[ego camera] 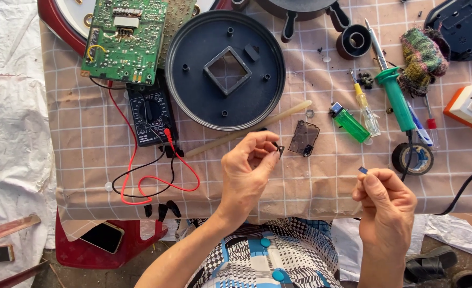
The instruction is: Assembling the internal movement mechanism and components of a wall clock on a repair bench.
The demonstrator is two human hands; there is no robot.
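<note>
1. Closest to the camera: the right hand (385, 205) hovers just past the near edge of the table (86, 149), fingers pinched shut on a tiny blue chip-like part (363, 170) held at the fingertips.
2. The left hand (246, 170) is up over the checked tablecloth, fingers closed on a small dark triangular bit (279, 149), probably a clip or bracket, too small to tell.
3. Both parts are held in the air, well apart from each other. My worry: either one slips and goes off the table edge onto the ground, since the grip is fingertips only.
4. Just beyond the left hand lies a smoky translucent plastic cover piece (304, 137) and a pale glue stick (246, 130).
5. To the left, a black multimeter (150, 114) with red and black test leads (140, 184) looping near the left wrist. A sleeve could snag those and drag the meter.
6. To the right: green lighter (350, 124), yellow-handled screwdriver (365, 109), green-handled soldering iron (396, 96), roll of black tape (413, 158). If the iron is hot, the lighter near it is sketchy.
7. Farthest: round black plastic base plate (225, 69) and a green circuit board (124, 40).
</note>
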